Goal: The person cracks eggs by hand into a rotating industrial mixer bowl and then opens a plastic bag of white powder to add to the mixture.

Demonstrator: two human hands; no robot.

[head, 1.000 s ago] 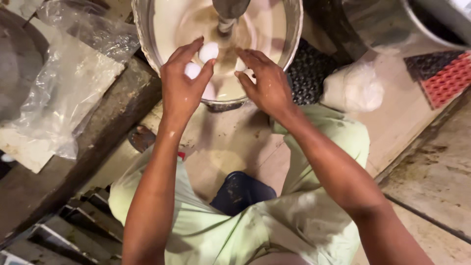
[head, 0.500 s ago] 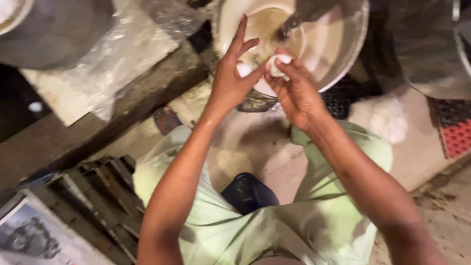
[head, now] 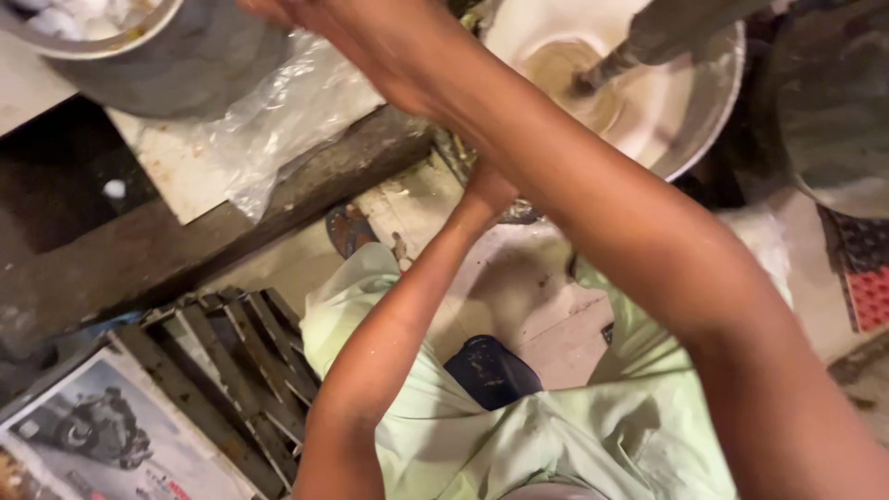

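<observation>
the right hand reached across toward the grey tub (grip cut off, cannot tell); left hand hidden; a forearm could have knocked the white bowl.

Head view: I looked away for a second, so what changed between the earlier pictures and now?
The right hand left the white bowl and swung across the left forearm toward the grey metal pan at upper left. The left hand dropped out of the bowl to below its rim, mostly hidden. The white lumps both hands held no longer show. Bowl, plastic sheet and wooden slats stayed put.
</observation>
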